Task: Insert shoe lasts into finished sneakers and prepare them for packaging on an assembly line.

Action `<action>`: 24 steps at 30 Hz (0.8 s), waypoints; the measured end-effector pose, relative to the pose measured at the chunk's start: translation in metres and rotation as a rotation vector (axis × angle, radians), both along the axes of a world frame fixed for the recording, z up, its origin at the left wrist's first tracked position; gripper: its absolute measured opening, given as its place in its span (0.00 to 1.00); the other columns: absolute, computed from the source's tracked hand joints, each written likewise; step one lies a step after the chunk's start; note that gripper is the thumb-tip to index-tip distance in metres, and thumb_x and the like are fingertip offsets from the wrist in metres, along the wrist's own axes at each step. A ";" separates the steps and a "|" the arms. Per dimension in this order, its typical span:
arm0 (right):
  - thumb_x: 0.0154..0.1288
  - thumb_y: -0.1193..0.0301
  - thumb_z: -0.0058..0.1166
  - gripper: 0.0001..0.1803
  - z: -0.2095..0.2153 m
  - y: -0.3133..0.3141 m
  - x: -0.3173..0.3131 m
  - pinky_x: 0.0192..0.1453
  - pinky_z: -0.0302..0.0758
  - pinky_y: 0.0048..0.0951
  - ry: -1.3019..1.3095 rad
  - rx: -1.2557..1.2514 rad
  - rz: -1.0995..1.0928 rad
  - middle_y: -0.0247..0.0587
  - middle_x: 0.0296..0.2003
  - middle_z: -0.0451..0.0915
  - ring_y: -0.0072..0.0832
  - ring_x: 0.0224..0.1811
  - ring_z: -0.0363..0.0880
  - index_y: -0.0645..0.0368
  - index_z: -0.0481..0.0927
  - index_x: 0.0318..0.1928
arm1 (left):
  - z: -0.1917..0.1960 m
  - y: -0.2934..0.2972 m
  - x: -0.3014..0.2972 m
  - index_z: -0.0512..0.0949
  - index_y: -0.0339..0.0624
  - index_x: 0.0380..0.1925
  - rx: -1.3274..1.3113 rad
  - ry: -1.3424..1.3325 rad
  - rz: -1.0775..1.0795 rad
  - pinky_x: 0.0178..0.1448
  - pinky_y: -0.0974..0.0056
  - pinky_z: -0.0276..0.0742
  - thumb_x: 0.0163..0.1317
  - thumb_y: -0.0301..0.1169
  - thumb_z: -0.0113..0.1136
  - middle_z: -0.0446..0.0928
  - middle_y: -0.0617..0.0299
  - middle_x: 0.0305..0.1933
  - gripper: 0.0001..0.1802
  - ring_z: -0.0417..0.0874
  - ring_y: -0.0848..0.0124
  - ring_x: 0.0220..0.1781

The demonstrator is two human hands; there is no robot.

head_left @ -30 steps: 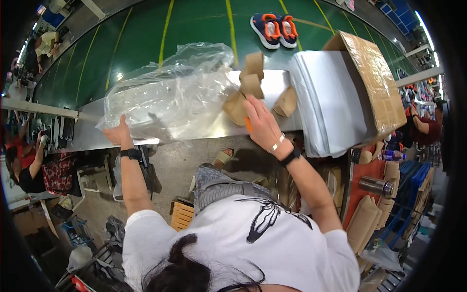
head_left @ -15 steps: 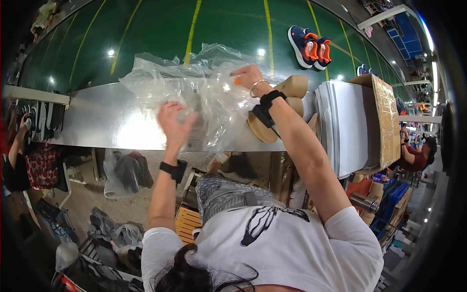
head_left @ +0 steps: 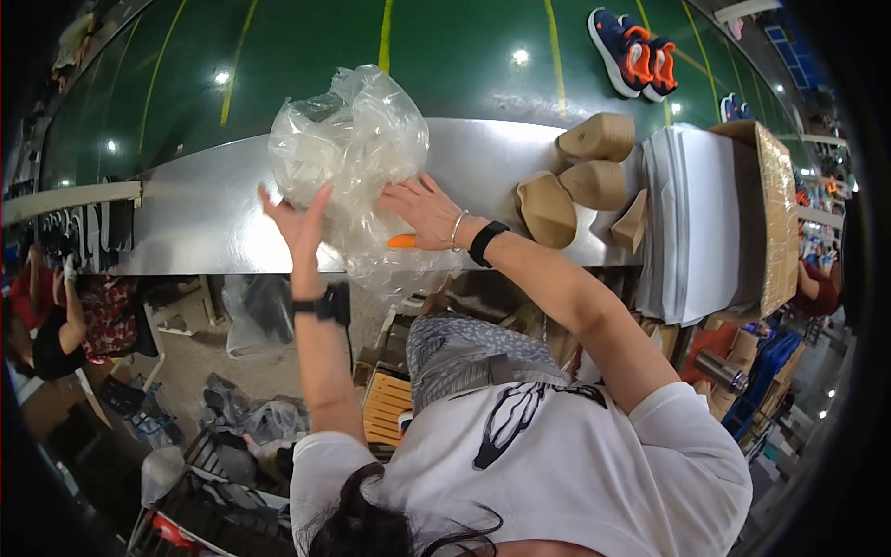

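Observation:
A crumpled clear plastic bag point(head_left: 362, 130) lies bunched on the metal ledge, its top reaching over the green belt and its lower end hanging past the front edge. My left hand point(head_left: 299, 221) is at the bag's left side, fingers and thumb spread wide. Against the bag's right side rests my right hand point(head_left: 422, 215), fingers stretched out, with an orange cover on the thumb. Neither hand grips the plastic. To the right of my right hand, tan moulded shoe-shaped inserts point(head_left: 546, 212) sit on the ledge.
A pair of navy and orange shoes point(head_left: 633, 58) stands on the green belt point(head_left: 473, 56). At the right, a stack of white sheets point(head_left: 691, 223) leans by an open cardboard box point(head_left: 778, 223). A metal bottle point(head_left: 721, 369) is below it. Other people work at the far left and right.
The bag has gone from spread flat to a gathered bundle. My right hand has come down and left, toward my left hand. The view has shifted slightly.

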State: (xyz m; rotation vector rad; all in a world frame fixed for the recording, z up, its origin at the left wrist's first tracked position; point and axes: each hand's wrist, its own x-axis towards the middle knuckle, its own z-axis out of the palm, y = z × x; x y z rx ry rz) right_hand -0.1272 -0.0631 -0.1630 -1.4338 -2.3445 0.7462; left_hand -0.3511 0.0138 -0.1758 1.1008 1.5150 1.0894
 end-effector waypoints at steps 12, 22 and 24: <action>0.43 0.69 0.63 0.35 0.005 -0.031 0.025 0.45 0.73 0.38 -0.040 0.217 -0.213 0.44 0.49 0.71 0.44 0.50 0.72 0.47 0.66 0.56 | -0.013 -0.068 0.076 0.73 0.29 0.44 0.165 0.520 -0.819 0.37 0.62 0.74 0.45 0.21 0.53 0.79 0.50 0.39 0.21 0.79 0.65 0.33; 0.45 0.73 0.56 0.19 -0.021 -0.222 0.087 0.33 0.74 0.40 0.246 0.161 -0.588 0.38 0.34 0.74 0.40 0.35 0.78 0.50 0.72 0.42 | 0.058 -0.193 0.165 0.75 0.34 0.42 0.004 0.428 -1.412 0.49 0.61 0.72 0.52 0.29 0.62 0.78 0.54 0.40 0.17 0.78 0.63 0.43; 0.44 0.73 0.56 0.19 -0.016 -0.286 0.113 0.35 0.75 0.39 0.273 0.165 -0.749 0.37 0.34 0.74 0.39 0.36 0.78 0.49 0.74 0.42 | 0.062 -0.231 0.200 0.75 0.35 0.44 0.224 0.430 -1.561 0.52 0.58 0.70 0.51 0.30 0.64 0.77 0.51 0.44 0.20 0.76 0.57 0.47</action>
